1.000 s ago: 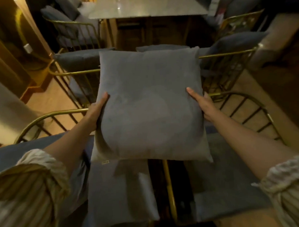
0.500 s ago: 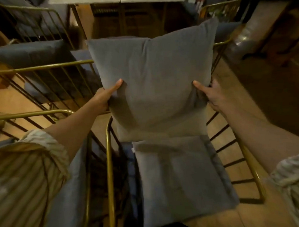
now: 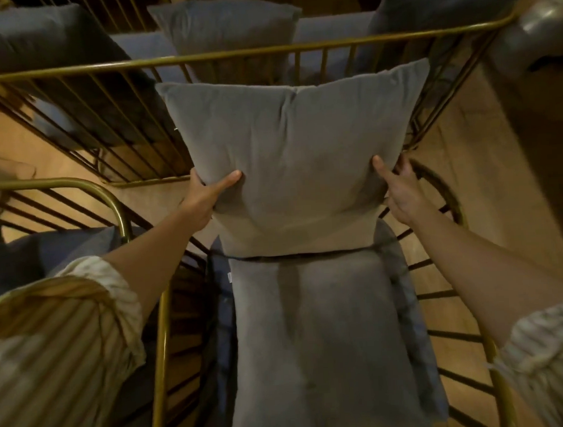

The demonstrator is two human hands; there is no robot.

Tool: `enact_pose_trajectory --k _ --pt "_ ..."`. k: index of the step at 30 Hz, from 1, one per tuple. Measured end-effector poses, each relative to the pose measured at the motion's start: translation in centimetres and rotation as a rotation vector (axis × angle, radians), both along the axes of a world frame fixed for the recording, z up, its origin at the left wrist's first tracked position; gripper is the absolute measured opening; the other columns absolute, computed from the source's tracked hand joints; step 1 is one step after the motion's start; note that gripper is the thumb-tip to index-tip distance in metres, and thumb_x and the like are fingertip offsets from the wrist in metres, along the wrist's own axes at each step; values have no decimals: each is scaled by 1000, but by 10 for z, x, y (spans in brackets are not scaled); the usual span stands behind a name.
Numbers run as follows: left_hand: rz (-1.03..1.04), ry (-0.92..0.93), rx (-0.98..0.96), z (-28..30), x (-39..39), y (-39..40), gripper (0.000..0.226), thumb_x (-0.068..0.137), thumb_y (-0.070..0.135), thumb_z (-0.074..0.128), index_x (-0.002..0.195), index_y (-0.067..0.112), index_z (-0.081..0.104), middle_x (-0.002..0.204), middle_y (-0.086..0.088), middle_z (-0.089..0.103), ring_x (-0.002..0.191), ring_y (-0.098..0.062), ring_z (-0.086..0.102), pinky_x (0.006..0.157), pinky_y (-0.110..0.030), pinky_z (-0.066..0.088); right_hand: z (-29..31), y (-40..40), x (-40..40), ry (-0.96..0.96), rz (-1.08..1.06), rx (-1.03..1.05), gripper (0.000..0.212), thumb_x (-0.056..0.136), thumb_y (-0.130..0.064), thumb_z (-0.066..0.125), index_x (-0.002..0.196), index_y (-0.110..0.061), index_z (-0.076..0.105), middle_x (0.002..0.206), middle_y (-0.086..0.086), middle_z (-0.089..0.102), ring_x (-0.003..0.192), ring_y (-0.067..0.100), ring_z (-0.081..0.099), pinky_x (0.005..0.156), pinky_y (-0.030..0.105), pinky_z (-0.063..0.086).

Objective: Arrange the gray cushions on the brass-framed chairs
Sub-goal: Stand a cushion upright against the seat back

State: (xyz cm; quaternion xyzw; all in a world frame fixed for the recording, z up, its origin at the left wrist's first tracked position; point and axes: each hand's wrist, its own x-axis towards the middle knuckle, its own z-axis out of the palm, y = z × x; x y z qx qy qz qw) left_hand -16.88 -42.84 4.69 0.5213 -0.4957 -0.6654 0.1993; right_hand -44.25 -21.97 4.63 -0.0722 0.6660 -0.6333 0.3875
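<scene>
— Where's the gray cushion (image 3: 290,154)?
— Upright at the back of the brass-framed chair (image 3: 158,331), its lower edge meeting the seat cushion (image 3: 314,341).
— And the hands?
— Both arms stretched forward. The left hand (image 3: 208,192) pinches its left side, thumb pressed into the front; the right hand (image 3: 398,189) clamps the right side, fingers (image 3: 404,167) wrapped behind.
— Beyond it?
— Another brass chair (image 3: 234,54) holding more gray cushions.

Dim warm light; wooden floor (image 3: 458,147); glossy gray rounded furniture (image 3: 537,37) at upper right.
</scene>
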Motion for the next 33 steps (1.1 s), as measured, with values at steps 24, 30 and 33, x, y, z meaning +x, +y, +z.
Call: enact_pose_trajectory --k 24,30,33 --pt "-230 -532 -361 -36 20 89 67 87 32 72 142 8 42 145 -13 51 129 -32 52 96 -35 47 -51 79 54 272 310 551 69 90 -50 63 138 -1 53 142 17 56 131 31 52 104 30 39" --pt "-379 -767 -492 -16 102 94 81 89 37 68 151 7 26 156 -16 33 142 -34 33 113 -44 33 -20 62 126 414 470 587 66 95 -40 60 146 -3 42 151 15 47 137 32 46 114 42 37" --pt "-369 -788 -595 -1 155 92 77 87 34 70 149 10 31 153 -15 36 143 -31 32 116 -46 32 -6 46 170 472 526 561 61 97 -35 60 145 -2 43 150 16 47 136 32 46 109 37 37"
